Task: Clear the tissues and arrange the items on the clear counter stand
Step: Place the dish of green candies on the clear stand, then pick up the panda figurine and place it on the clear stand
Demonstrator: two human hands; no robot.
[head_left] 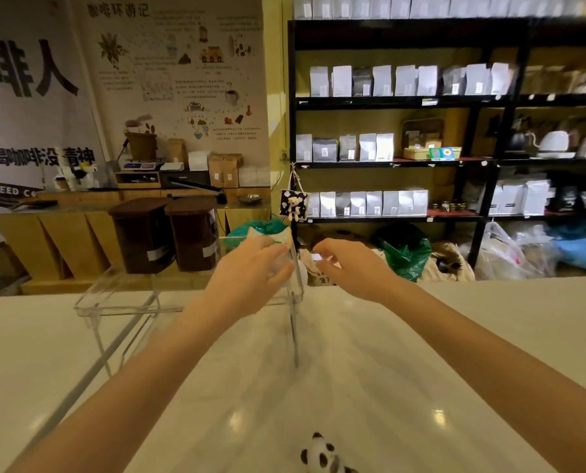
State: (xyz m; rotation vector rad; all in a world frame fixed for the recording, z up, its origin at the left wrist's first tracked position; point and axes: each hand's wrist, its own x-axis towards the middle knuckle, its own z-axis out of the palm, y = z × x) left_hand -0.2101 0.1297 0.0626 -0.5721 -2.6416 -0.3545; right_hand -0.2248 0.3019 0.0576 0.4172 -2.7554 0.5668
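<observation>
Both bare forearms reach forward over the white counter (421,336) toward the right end of the clear stand (121,302), which sits on the counter near its far edge. The left hand (250,271) lies over the stand's right part with fingers loosely extended and close together, against a small packet (271,237) with a white and green wrapper; whether the fingers actually grip it cannot be told, since the picture is blurred there. The right hand (342,264) is just beside the stand's right edge, its thumb and forefinger pinching a small clear item (318,258) with a pale label. Two dark canisters (168,233) with brown lids stand on the left half of the stand's top, touching or nearly touching each other. A small black-and-white plush (322,455) lies on the counter at the near edge, well apart from the stand. Shelves (404,104) of pale bags fill the wall behind.
</observation>
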